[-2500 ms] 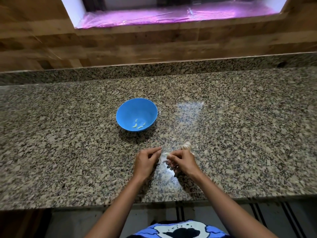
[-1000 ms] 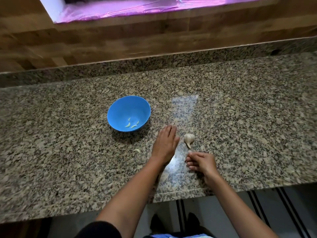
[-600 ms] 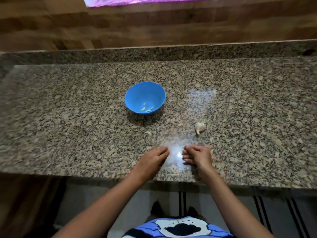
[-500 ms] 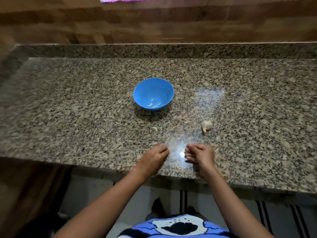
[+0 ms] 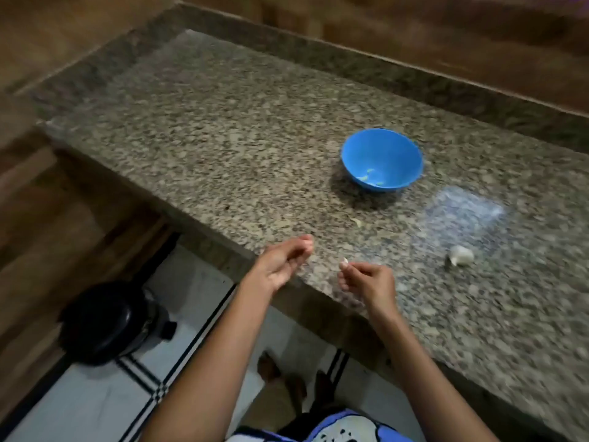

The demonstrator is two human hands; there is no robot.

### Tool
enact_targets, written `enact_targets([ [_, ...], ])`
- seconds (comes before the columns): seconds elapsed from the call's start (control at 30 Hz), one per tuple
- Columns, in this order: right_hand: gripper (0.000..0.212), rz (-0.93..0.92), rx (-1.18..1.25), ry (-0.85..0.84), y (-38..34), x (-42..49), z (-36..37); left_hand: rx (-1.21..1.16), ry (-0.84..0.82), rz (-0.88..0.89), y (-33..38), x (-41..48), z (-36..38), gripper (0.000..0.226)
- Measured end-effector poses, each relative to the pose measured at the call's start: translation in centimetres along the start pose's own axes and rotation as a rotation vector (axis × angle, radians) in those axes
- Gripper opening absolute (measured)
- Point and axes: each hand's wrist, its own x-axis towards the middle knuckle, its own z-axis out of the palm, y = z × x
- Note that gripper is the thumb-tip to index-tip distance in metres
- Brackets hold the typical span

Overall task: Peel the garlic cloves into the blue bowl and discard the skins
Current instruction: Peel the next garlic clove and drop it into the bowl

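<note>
A few peeled pale cloves (image 5: pixel 369 180) lie in the round blue plastic bowl (image 5: pixel 404 148), but the whitish garlic bulb (image 5: pixel 461 255) sits on the speckled granite counter (image 5: pixel 223 138) well to its right, so much peeling seems left. The right hand (image 5: pixel 369 282) pinches a small pale scrap (image 5: pixel 345 260), likely skin to discard. The left hand (image 5: pixel 283 263) curls loosely, visibly holding nothing.

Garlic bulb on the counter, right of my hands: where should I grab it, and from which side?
From straight above, fingers across the rounded body of the garlic bulb: it lies alone on the counter, nothing crowding it. Blur hides its stem. Your right hand pinches a pale scrap.
</note>
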Motion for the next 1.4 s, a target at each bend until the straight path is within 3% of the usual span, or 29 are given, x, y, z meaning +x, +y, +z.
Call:
enact_targets([
  [0.07, 0.009, -0.01, -0.037, -0.161, -0.1, -0.4, 4.6, -0.323, 0.079, 0.013, 2.3, -2.0, -5.6, 0.03],
  [0.17, 0.008, 0.019, -0.124, -0.441, 0.9, -2.1, 13.2, -0.62, 0.237, 0.131, 4.3, -5.9, -14.9, 0.045],
  [0.27, 0.013, 0.101, -0.213, -0.652, 3.4, -4.7, 21.9, -0.834, 0.388, 0.271, 5.0, -10.0, -23.5, 0.03],
  [0.37, 0.019, 0.155, -0.305, -0.747, 6.6, -7.1, 29.5, -0.973, 0.479, 0.38, 5.4, -13.5, -31.0, 0.02],
  [0.57, 0.021, 0.283, -0.375, -0.751, 12.2, -10.9, 39.9, -1.039, 0.566, 0.451, 7.2, -18.5, -43.1, 0.013],
  [0.9, 0.014, 0.317, -0.394, -0.719, 13.6, -10.6, 48.5, -1.066, 0.535, 0.471, 11.5, -18.9, -49.9, 0.01],
  [1.23, 0.022, 0.404, -0.689, -0.708, 18.2, -6.8, 53.9, -1.104, 0.664, 0.341, 12.4, -13.6, -54.4, 0.02],
  [1.4, 0.012, 0.472, -0.873, -0.69, 23.4, -4.0, 59.6, -1.181, 0.699, 0.284, 11.6, -6.5, -57.7, 0.018],
])
